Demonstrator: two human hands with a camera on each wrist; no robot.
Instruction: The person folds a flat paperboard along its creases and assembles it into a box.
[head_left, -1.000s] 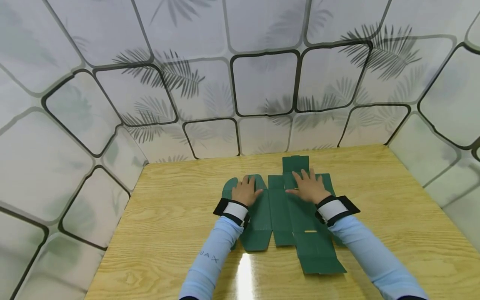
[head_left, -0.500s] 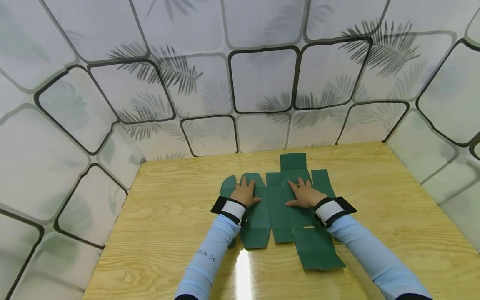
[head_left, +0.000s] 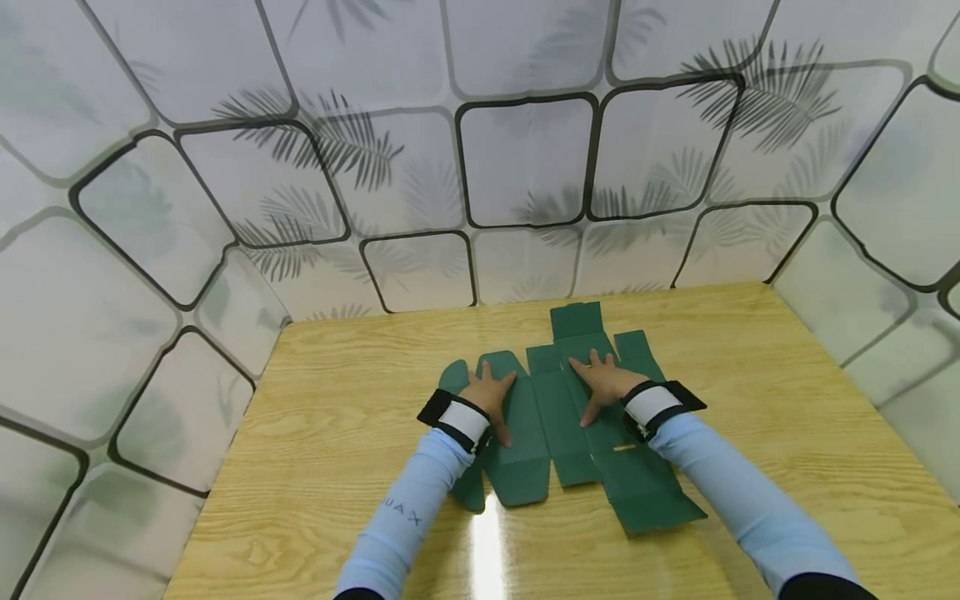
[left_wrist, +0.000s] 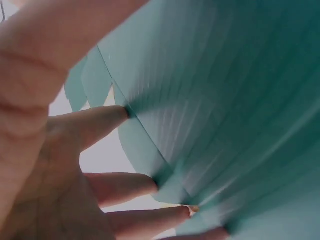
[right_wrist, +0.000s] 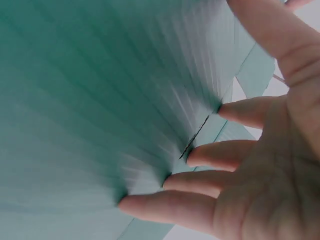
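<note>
1. Leaf-patterned walls (head_left: 525, 167) enclose the tabletop (head_left: 337, 400); green cardboard (head_left: 564, 421) lies spread out on it.
2. Left hand (head_left: 489, 398) and right hand (head_left: 609, 385) touch the cardboard, each grip splayed, holding nothing.
3. Even pressure should keep it flat.

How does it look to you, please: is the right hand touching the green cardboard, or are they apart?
Touching: the right wrist view shows fingertips of the right hand meeting the green cardboard, with dark shadows right at the tips.
</note>
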